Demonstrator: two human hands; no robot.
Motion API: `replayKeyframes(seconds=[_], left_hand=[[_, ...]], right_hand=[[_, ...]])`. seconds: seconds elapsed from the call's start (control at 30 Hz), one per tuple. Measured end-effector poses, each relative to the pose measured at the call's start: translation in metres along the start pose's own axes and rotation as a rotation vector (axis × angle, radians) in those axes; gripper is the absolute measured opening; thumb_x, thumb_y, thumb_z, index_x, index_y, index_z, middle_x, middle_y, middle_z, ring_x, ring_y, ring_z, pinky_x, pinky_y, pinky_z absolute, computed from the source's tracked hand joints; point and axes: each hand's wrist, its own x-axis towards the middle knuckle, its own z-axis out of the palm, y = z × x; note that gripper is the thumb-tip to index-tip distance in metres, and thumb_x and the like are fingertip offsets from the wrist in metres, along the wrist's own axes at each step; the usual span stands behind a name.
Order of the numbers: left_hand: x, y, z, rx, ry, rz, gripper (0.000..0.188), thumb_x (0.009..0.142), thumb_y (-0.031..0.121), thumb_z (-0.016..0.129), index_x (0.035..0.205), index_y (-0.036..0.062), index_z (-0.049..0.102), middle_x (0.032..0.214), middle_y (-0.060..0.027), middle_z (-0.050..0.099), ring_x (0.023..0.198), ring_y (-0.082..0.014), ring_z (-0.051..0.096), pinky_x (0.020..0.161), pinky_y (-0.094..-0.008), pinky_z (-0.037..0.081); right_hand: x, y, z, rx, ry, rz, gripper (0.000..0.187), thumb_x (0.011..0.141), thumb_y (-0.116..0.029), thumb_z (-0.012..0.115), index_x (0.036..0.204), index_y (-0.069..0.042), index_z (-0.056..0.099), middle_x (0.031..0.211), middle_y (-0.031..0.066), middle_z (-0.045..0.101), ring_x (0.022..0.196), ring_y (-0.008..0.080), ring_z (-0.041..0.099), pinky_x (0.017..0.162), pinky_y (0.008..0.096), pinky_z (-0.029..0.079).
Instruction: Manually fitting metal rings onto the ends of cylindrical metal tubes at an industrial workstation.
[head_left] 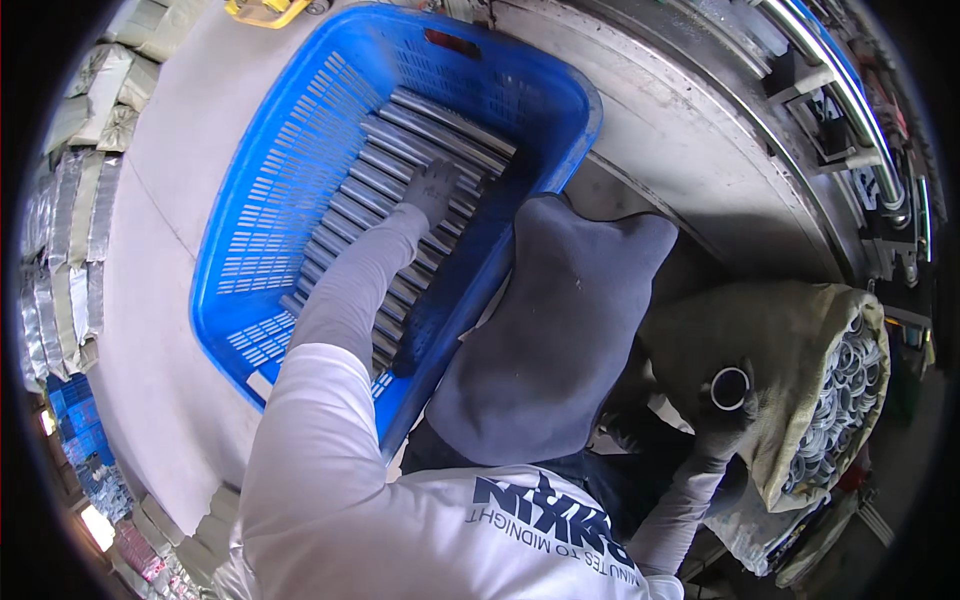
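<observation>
A blue plastic basket (215, 300) at the left holds a row of shiny metal tubes (385, 160) lying side by side. My gloved left hand (432, 190) reaches down into it and rests on the tubes near the middle, its fingers stretched out and seemingly closed on none. At the lower right, my gloved right hand (725, 430) grips a round tube (730, 388), seen end-on with a bright rim and dark inside. How long that tube is cannot be made out. Beside this hand, an open woven sack (710, 310) is full of small grey metal rings (838, 400).
A dark grey cloth (555, 330) covers my lap, between basket and sack. Along the upper right runs a machine with a polished metal bar (850, 80). Wrapped bundles (75, 220) are stacked at the far left. A yellow wheeled thing (265, 10) stands beyond the basket.
</observation>
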Motion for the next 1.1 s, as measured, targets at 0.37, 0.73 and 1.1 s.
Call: replayKeyframes(seconds=[0.37, 0.73, 1.1], left_hand=[[0.009, -0.031, 0.071, -0.055, 0.177, 0.105, 0.049, 0.096, 0.034, 0.068, 0.140, 0.0130, 0.064, 0.143, -0.0186, 0.063, 0.123, -0.0404, 0.064, 0.102, -0.0486, 0.053], [-0.012, 0.024, -0.189, -0.768, 0.223, -0.070, 0.053, 0.082, 0.023, 0.087, 0.128, 0.0029, 0.071, 0.109, -0.0166, 0.074, 0.100, -0.0372, 0.071, 0.091, -0.0447, 0.055], [-0.094, 0.278, -0.405, -0.354, 0.351, 0.769, 0.067, 0.073, 0.043, 0.086, 0.125, 0.0078, 0.062, 0.101, -0.0078, 0.063, 0.097, -0.0271, 0.065, 0.085, -0.0445, 0.049]], right_hand=[[0.050, -0.051, 0.036, 1.364, -0.111, 0.659, 0.050, 0.115, -0.033, 0.041, 0.143, 0.005, 0.055, 0.113, 0.0188, 0.073, 0.093, 0.0243, 0.072, 0.075, 0.0339, 0.062], [0.029, -0.046, 0.030, 1.410, -0.177, 0.465, 0.059, 0.117, -0.043, 0.032, 0.131, 0.003, 0.066, 0.094, 0.0130, 0.073, 0.076, 0.0200, 0.065, 0.071, 0.0324, 0.054], [-0.013, -0.072, 0.017, 0.817, 0.036, 0.097, 0.043, 0.112, -0.030, 0.045, 0.117, 0.005, 0.071, 0.111, 0.0144, 0.072, 0.099, 0.0226, 0.072, 0.089, 0.0343, 0.058]])
